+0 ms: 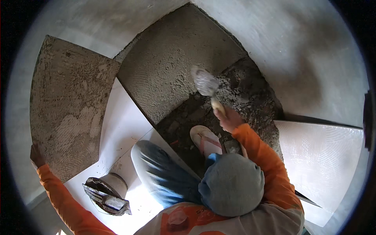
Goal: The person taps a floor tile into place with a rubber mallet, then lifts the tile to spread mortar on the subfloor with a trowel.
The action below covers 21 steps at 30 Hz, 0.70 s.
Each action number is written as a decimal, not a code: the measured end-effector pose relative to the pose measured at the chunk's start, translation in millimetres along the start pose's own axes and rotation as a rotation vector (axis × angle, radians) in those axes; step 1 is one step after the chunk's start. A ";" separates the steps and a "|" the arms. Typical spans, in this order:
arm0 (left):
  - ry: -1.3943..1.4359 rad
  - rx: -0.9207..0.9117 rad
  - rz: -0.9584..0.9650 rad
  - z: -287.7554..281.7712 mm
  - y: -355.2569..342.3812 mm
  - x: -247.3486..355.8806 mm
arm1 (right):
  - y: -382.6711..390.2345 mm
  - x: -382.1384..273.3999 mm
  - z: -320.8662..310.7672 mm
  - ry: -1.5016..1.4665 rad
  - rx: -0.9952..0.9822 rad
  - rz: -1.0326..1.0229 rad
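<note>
My left hand point(36, 155) grips the outer edge of a large tile point(74, 105) that is tilted up at the left; its visible face is coated with grey-brown mortar. Some of that hand's fingers are hidden at the edge. In my right hand point(230, 119) is a pointing trowel point(206, 82), held by its pale handle, the blade blurred by motion. The blade is over the border between a smoothed bed of grey mortar point(168, 62) and dark, crumbly ground point(243, 82). Both sleeves are orange.
White laid tiles point(121, 117) lie left of the mortar bed. On them stands a bucket point(118, 183) with a mortar-caked notched trowel point(107, 199) across its top. Another large tile point(317, 160) with ridged marks is at the right. Grey walls point(309, 51) meet at the far corner. My sandalled foot point(205, 140) rests on the dark ground.
</note>
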<state>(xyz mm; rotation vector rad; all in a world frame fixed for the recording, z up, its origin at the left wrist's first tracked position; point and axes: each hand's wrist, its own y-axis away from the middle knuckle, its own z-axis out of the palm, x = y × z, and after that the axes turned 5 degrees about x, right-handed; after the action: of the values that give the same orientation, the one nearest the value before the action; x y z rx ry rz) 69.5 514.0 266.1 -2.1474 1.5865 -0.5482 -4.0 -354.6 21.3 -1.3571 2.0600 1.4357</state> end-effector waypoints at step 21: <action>0.479 -0.169 -0.348 -42.9 29.3 18.4 | -292.1 -214.9 -43.4 -1.102 0.106 0.081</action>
<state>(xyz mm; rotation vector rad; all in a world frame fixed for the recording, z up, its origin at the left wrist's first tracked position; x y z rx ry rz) 28.1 484.5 287.4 -2.5813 1.5294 -1.1487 356.3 -295.5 17.6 -0.2535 1.3914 1.5455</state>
